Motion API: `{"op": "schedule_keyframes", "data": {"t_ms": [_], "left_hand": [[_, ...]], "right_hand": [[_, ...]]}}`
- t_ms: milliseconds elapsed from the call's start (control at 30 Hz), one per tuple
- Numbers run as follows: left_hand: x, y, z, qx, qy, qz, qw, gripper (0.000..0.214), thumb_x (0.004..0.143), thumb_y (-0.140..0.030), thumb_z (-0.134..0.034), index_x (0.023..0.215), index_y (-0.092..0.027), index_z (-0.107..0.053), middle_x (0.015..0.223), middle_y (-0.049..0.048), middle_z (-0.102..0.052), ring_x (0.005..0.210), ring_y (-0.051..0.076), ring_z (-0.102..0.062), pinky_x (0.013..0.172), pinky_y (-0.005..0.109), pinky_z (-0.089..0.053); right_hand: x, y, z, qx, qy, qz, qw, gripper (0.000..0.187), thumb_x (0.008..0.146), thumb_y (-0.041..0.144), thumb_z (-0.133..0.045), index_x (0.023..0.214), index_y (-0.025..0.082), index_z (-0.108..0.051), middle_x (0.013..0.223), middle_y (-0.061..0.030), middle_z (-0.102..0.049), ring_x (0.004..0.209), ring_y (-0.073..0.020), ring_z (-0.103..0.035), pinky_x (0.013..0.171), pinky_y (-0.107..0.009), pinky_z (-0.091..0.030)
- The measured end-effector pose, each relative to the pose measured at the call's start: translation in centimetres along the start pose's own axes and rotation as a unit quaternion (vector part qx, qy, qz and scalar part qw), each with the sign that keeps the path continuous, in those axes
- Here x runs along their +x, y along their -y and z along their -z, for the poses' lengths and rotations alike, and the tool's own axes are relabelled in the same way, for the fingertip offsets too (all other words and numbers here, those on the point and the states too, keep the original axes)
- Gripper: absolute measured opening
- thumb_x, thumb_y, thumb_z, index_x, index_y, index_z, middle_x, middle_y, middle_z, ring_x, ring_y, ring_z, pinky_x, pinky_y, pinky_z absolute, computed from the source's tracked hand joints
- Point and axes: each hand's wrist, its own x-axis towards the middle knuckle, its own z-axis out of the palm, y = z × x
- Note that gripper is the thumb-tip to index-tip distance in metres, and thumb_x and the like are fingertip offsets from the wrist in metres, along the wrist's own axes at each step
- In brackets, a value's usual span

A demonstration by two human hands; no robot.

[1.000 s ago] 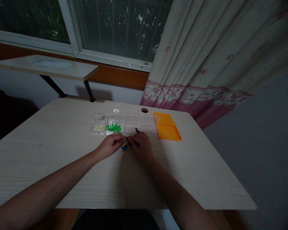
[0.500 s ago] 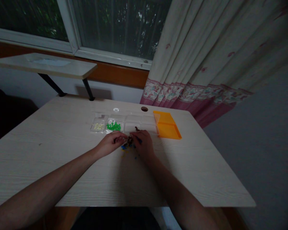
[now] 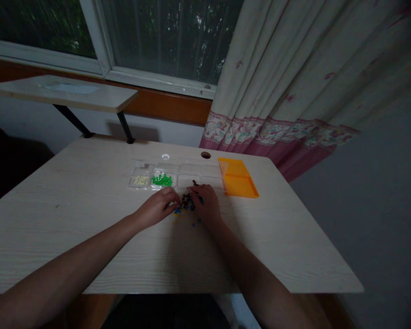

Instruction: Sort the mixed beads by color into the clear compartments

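A small heap of mixed beads (image 3: pixel 187 203), dark, blue and yellow, lies on the pale wooden table (image 3: pixel 89 214). My left hand (image 3: pixel 157 208) rests on the table just left of the heap, fingers curled, with the tips at the beads. Just right of the heap my right hand (image 3: pixel 207 205) also has curled fingers touching the beads. What either hand pinches is too small to see. Behind the hands stands a clear compartment box (image 3: pixel 192 176) with green beads (image 3: pixel 162 180) and pale yellow beads (image 3: pixel 141 180) in its left cells.
An orange lid (image 3: pixel 238 184) lies to the right of the clear box. A cable hole (image 3: pixel 206 155) is near the table's far edge. A second small table (image 3: pixel 65 93) stands at the back left under the window. A curtain (image 3: pixel 294 82) hangs at the right.
My two hands have drawn slightly apart, and more of the bead heap shows between them. Both hands have crept a little towards the clear box.
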Motion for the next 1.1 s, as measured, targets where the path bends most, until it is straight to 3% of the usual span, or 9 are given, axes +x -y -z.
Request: {"op": "schedule_keyframes", "data": {"t_ms": [500,633,833,933,1100], "left_hand": [[0.1,0.9,0.2,-0.025,-0.026,0.022,0.999,0.016,0.090,-0.019,-0.051,0.095,-0.017,-0.066,0.090,0.0056,-0.059,0.087,0.017,-0.055,0.079,0.030,-0.046],[0.2,0.4,1.1,-0.020,-0.015,0.029,0.999,0.018,0.089,-0.018,-0.052,0.098,-0.018,-0.068,0.092,0.0057,-0.058,0.085,0.016,-0.055,0.075,0.028,-0.046],[1.0,-0.4,2.9,0.063,0.031,-0.019,0.997,0.019,0.084,-0.017,-0.058,0.100,-0.020,-0.068,0.099,0.0061,-0.055,0.095,0.019,-0.054,0.085,0.031,-0.045],[1.5,-0.1,3.4,0.094,0.060,-0.039,0.993,0.022,0.082,-0.017,-0.062,0.101,-0.023,-0.069,0.099,0.0058,-0.055,0.099,0.021,-0.054,0.088,0.032,-0.044],[2.2,0.5,3.7,0.117,0.084,-0.052,0.988,0.021,0.080,-0.019,-0.066,0.100,-0.023,-0.071,0.099,0.0066,-0.055,0.099,0.021,-0.054,0.088,0.032,-0.042]], "right_hand": [[0.2,-0.8,1.1,-0.032,-0.043,-0.010,0.999,0.016,0.089,0.028,-0.060,0.091,0.021,-0.074,0.087,-0.0060,-0.072,0.087,-0.0190,-0.062,0.085,-0.035,-0.048],[0.5,-0.4,2.8,-0.116,0.049,-0.021,0.992,0.011,0.084,0.027,-0.067,0.088,0.022,-0.075,0.093,-0.0061,-0.072,0.095,-0.0211,-0.059,0.090,-0.037,-0.044],[1.3,1.5,4.3,-0.210,0.230,0.032,0.950,0.011,0.080,0.026,-0.071,0.091,0.027,-0.076,0.100,-0.0050,-0.069,0.106,-0.0242,-0.053,0.092,-0.039,-0.036],[1.9,1.6,4.3,-0.203,0.271,0.066,0.939,0.015,0.083,0.028,-0.069,0.096,0.028,-0.075,0.100,-0.0042,-0.069,0.105,-0.0225,-0.054,0.093,-0.037,-0.035],[2.6,1.3,4.1,-0.200,0.291,0.090,0.931,0.015,0.081,0.027,-0.071,0.095,0.029,-0.076,0.098,-0.0028,-0.070,0.103,-0.0214,-0.054,0.092,-0.037,-0.034]]}}
